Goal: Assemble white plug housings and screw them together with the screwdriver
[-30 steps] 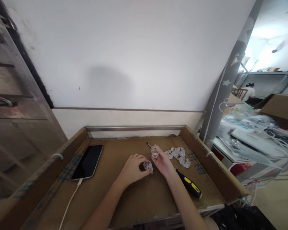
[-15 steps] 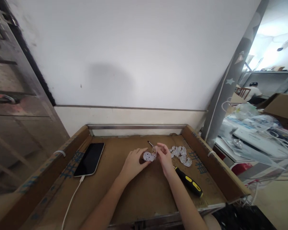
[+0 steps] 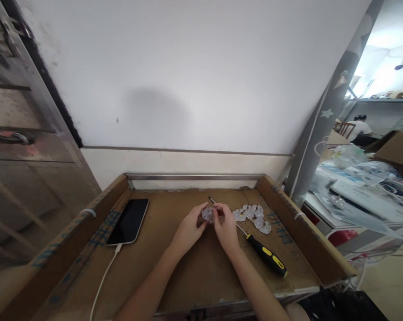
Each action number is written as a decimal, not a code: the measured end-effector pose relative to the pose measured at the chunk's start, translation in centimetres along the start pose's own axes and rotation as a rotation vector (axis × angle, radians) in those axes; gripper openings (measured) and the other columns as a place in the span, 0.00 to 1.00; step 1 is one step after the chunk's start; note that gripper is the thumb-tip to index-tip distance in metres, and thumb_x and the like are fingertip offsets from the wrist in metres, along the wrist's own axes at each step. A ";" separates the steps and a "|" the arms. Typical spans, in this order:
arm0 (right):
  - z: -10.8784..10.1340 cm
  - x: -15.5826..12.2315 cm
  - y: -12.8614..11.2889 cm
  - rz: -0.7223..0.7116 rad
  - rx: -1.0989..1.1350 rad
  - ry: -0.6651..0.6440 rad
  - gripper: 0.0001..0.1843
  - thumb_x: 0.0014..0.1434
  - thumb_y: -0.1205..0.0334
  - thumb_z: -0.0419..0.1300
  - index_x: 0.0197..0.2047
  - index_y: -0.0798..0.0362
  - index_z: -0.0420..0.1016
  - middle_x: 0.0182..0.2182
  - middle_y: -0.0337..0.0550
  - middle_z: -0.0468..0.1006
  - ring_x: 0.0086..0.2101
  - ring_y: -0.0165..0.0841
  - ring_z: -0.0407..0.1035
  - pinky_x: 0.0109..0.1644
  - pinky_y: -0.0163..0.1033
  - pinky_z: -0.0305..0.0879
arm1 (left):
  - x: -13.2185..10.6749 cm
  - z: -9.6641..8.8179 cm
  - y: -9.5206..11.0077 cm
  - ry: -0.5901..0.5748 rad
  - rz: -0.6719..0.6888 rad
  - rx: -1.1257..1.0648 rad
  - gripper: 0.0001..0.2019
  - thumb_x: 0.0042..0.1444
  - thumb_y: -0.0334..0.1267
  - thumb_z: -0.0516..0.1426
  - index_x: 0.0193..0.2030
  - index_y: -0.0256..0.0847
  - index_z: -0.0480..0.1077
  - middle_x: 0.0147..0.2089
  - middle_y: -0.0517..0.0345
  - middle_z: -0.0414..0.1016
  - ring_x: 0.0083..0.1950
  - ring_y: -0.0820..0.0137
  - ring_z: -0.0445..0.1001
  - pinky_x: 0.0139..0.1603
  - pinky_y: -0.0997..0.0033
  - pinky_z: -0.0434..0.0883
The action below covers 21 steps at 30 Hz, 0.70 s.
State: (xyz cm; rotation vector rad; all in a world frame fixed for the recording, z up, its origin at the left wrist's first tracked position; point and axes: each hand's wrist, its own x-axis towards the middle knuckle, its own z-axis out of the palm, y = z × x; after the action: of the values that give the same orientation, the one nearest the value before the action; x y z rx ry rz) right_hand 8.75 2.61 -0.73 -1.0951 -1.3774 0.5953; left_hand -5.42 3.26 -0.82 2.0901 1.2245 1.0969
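A small round clear plastic piece (image 3: pixel 208 215) with holes in its face sits between my two hands over the cardboard. My left hand (image 3: pixel 190 228) grips it from the left with thumb and fingers. From the right, my right hand (image 3: pixel 226 227) pinches its other side, and the fingers partly cover it. A screwdriver (image 3: pixel 267 255) with a black and yellow handle lies just right of my right hand, its shaft passing behind that hand. Several similar clear plastic pieces (image 3: pixel 256 211), with small metal parts, lie grouped beyond it to the right.
A black phone (image 3: pixel 129 222) with a white charging cable (image 3: pixel 102 281) lies on the left. Raised cardboard sides (image 3: pixel 297 229) border the cardboard-lined surface. Plastic bags and cables crowd a table (image 3: pixel 358 191) at the right; a person (image 3: pixel 359 128) sits farther back.
My right hand has moved slightly left and down, closer to my left hand. The clear pieces that showed apart between my hands now appear together as one round piece. The view has shifted slightly.
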 end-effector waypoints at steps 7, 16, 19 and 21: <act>0.3 -0.1 -0.1 -0.042 -0.020 -0.075 0.08 0.57 0.63 0.52 0.39 0.52 0.70 0.36 0.45 0.75 0.37 0.32 0.69 0.44 0.39 0.67 | 0.1 0.3 -0.3 0.020 -0.001 -0.064 0.26 0.50 0.26 0.54 0.58 0.43 0.60 0.58 0.52 0.67 0.56 0.67 0.69 0.57 0.62 0.68; 0.4 -0.1 0.1 -0.041 -0.029 -0.064 0.09 0.58 0.62 0.50 0.40 0.53 0.69 0.36 0.45 0.75 0.36 0.31 0.70 0.43 0.38 0.68 | 0.4 0.5 0.0 0.044 -0.123 -0.272 0.21 0.49 0.30 0.56 0.53 0.38 0.67 0.48 0.49 0.75 0.45 0.66 0.76 0.50 0.63 0.73; 0.4 -0.1 0.2 -0.033 -0.036 -0.046 0.09 0.59 0.62 0.50 0.40 0.53 0.68 0.35 0.45 0.75 0.36 0.31 0.70 0.42 0.38 0.68 | 0.5 0.4 0.0 0.051 -0.114 -0.264 0.19 0.50 0.31 0.56 0.51 0.39 0.69 0.47 0.51 0.76 0.44 0.67 0.76 0.49 0.64 0.73; 0.4 0.0 0.2 -0.027 -0.041 -0.026 0.09 0.59 0.61 0.50 0.40 0.54 0.68 0.36 0.46 0.75 0.37 0.31 0.70 0.43 0.38 0.68 | 0.6 0.3 0.0 0.077 -0.103 -0.240 0.19 0.50 0.31 0.56 0.50 0.39 0.69 0.48 0.51 0.75 0.44 0.67 0.75 0.49 0.65 0.73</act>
State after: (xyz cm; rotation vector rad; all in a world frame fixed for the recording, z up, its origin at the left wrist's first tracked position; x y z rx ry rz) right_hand 8.44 2.80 -1.01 -1.1034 -1.4304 0.5656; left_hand -5.01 3.78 -0.74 1.8012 1.1590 1.2217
